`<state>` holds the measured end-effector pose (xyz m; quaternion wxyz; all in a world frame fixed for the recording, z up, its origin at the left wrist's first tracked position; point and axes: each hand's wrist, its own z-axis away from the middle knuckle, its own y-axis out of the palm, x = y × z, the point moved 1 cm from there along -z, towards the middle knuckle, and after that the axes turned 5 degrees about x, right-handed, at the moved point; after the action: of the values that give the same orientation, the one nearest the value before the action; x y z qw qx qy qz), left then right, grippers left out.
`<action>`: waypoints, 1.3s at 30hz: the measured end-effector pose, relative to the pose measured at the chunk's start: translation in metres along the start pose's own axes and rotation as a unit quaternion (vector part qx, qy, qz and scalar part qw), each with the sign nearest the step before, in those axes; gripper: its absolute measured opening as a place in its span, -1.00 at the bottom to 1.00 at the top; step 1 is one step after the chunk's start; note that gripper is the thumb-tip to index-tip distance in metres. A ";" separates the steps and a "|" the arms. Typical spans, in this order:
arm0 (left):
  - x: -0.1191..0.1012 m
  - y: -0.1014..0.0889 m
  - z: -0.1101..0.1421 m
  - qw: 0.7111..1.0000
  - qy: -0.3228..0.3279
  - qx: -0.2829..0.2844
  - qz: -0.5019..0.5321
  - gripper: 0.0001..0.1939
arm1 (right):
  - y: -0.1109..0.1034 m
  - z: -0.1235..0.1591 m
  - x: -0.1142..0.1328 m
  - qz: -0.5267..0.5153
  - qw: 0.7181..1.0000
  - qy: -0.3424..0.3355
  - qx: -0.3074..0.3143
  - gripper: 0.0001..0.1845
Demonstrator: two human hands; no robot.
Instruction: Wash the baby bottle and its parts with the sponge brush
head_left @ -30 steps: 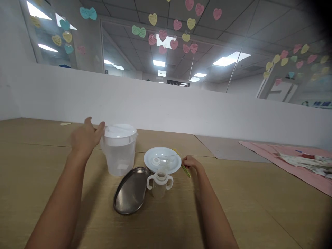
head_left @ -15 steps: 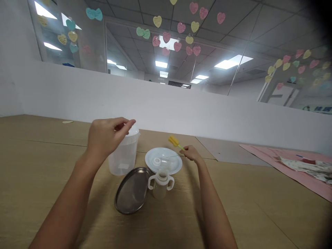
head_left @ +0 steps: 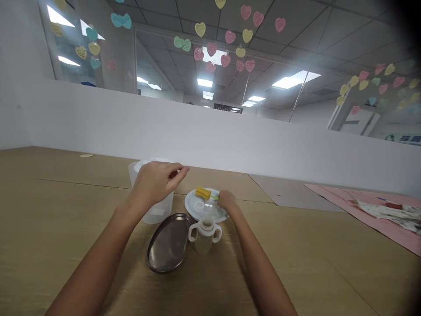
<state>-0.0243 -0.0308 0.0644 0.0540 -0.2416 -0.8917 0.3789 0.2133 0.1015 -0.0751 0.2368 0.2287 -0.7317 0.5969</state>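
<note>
My right hand (head_left: 227,200) is closed on the green handle of a bottle brush with a yellow sponge head (head_left: 203,193). The sponge is over the far part of a white plate (head_left: 189,206). A white ring-shaped piece (head_left: 199,205) and a clear bottle-like piece (head_left: 210,210) lie on that plate. My left hand (head_left: 161,182) hovers in front of a translucent lidded tub (head_left: 159,211), thumb and fingertips pinched together; anything between them is too small to make out. Nearest me stands a clear bottle (head_left: 203,243) with white side handles and an uncapped top.
A kidney-shaped steel tray (head_left: 169,243) sits left of the bottle. At the far right a pink cloth (head_left: 332,197) carries a patterned fabric and a red item. Behind the brown table (head_left: 82,206) rises a white wall (head_left: 230,140) with glass above.
My right hand has brought the brush left and down over the plate. My left hand has moved right and slightly lower, its thumb and fingers closer together.
</note>
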 end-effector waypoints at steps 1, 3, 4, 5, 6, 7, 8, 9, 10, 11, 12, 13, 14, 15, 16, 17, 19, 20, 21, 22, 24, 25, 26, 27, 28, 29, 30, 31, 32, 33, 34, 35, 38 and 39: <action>0.000 0.001 0.000 1.000 0.004 -0.001 -0.004 -0.60 | -0.003 0.001 0.002 0.018 1.000 0.005 -0.006 -0.83; 0.000 0.004 0.000 1.000 0.012 0.000 -0.008 -0.60 | -0.010 0.004 0.006 0.064 0.997 0.021 -0.022 -0.84; 0.000 0.005 0.000 1.000 0.015 0.001 -0.009 -0.60 | -0.014 0.005 0.008 0.081 0.996 0.023 -0.029 -0.85; 0.000 0.006 0.000 1.000 0.018 0.005 -0.009 -0.60 | -0.018 0.007 0.011 0.094 0.995 0.023 -0.036 -0.86; 0.000 0.007 0.000 1.000 0.021 0.011 -0.008 -0.60 | -0.022 0.008 0.014 0.106 0.993 0.022 -0.044 -0.88; 0.000 0.008 0.000 1.000 0.025 0.016 -0.006 -0.60 | -0.027 0.010 0.016 0.116 0.992 0.018 -0.052 -0.90; 0.000 0.009 -0.001 0.999 0.028 0.022 -0.006 -0.59 | -0.031 0.011 0.019 0.124 0.990 0.014 -0.059 -0.92; 0.000 0.011 -0.001 0.999 0.031 0.028 -0.007 -0.59 | -0.035 0.012 0.022 0.131 0.989 0.010 -0.066 -0.94; -0.001 0.013 -0.002 0.999 0.033 0.037 -0.009 -0.58 | -0.039 0.014 0.025 0.136 0.988 0.006 -0.073 -0.95; -0.002 0.016 -0.003 0.998 0.034 0.049 -0.010 -0.57 | -0.043 0.016 0.028 0.140 0.987 0.002 -0.079 -0.94; -0.003 0.020 -0.004 0.997 0.033 0.065 -0.011 -0.57 | -0.047 0.019 0.032 0.145 0.986 0.000 -0.088 -0.91; -0.004 0.026 -0.005 0.996 0.033 0.085 -0.009 -0.58 | -0.051 0.022 0.036 0.150 0.984 -0.003 -0.099 -0.87; -0.006 0.033 -0.005 0.994 0.035 0.106 -0.003 -0.59 | -0.055 0.025 0.040 0.155 0.981 -0.007 -0.114 -0.84; -0.008 0.040 -0.006 0.991 0.038 0.125 0.007 -0.61 | -0.059 0.028 0.045 0.162 0.978 -0.014 -0.132 -0.80; -0.010 0.048 -0.006 0.989 0.043 0.140 0.021 -0.63 | -0.063 0.032 0.049 0.167 0.974 -0.025 -0.150 -0.77; -0.011 0.056 -0.006 0.987 0.049 0.148 0.038 -0.64 | -0.066 0.036 0.054 0.167 0.971 -0.040 -0.165 -0.75; -0.014 0.071 -0.005 0.984 0.053 0.150 0.079 -0.64 | -0.071 0.043 0.063 0.156 0.966 -0.076 -0.189 -0.73; -0.015 0.076 -0.005 0.982 0.050 0.148 0.104 -0.63 | -0.072 0.046 0.067 0.144 0.965 -0.096 -0.197 -0.73; -0.016 0.081 -0.004 0.980 0.045 0.144 0.132 -0.61 | -0.074 0.050 0.071 0.130 0.964 -0.116 -0.203 -0.73; -0.016 0.084 -0.004 0.976 0.038 0.138 0.163 -0.61 | -0.074 0.053 0.075 0.112 0.963 -0.135 -0.206 -0.73; -0.016 0.088 -0.003 0.965 0.021 0.120 0.232 -0.61 | -0.074 0.059 0.083 0.076 0.962 -0.172 -0.198 -0.75; -0.015 0.089 -0.004 0.958 0.010 0.109 0.265 -0.61 | -0.074 0.061 0.086 0.060 0.962 -0.187 -0.189 -0.76; -0.015 0.090 -0.004 0.950 -0.003 0.098 0.295 -0.63 | -0.073 0.063 0.089 0.047 0.962 -0.198 -0.180 -0.77; -0.014 0.091 -0.005 0.943 -0.018 0.090 0.319 -0.65 | -0.072 0.065 0.091 0.036 0.963 -0.205 -0.170 -0.78; -0.013 0.093 -0.006 0.936 -0.035 0.083 0.340 -0.68 | -0.071 0.066 0.093 0.027 0.965 -0.208 -0.160 -0.78; -0.012 0.096 -0.007 0.929 -0.051 0.080 0.358 -0.70 | -0.070 0.067 0.094 0.021 0.966 -0.208 -0.152 -0.78; -0.011 0.100 -0.008 0.921 -0.066 0.081 0.376 -0.72 | -0.069 0.067 0.095 0.017 0.967 -0.207 -0.147 -0.78; -0.011 0.104 -0.009 0.910 -0.079 0.087 0.397 -0.74 | -0.068 0.067 0.095 0.015 0.968 -0.206 -0.142 -0.79; -0.011 0.109 -0.009 0.897 -0.091 0.097 0.421 -0.75 | -0.067 0.066 0.095 0.016 0.969 -0.205 -0.138 -0.80; -0.011 0.115 -0.010 0.883 -0.102 0.109 0.445 -0.75 | -0.067 0.066 0.095 0.017 0.970 -0.202 -0.135 -0.81; -0.011 0.120 -0.011 0.870 -0.110 0.119 0.465 -0.75 | -0.066 0.065 0.095 0.018 0.971 -0.200 -0.133 -0.82; -0.011 0.125 -0.012 0.861 -0.116 0.126 0.480 -0.75 | -0.065 0.064 0.094 0.015 0.972 -0.196 -0.130 -0.82; -0.009 0.135 -0.015 0.858 -0.122 0.123 0.484 -0.73 | -0.067 0.061 0.091 -0.020 0.976 -0.180 -0.118 -0.75; -0.008 0.136 -0.017 0.863 -0.123 0.118 0.476 -0.72 | -0.069 0.061 0.090 -0.038 0.977 -0.175 -0.113 -0.71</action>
<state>0.0403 0.0577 -0.0187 -0.2153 -0.5799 -0.6164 0.4873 0.1814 0.0243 0.0226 0.1514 0.3288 -0.8154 0.4518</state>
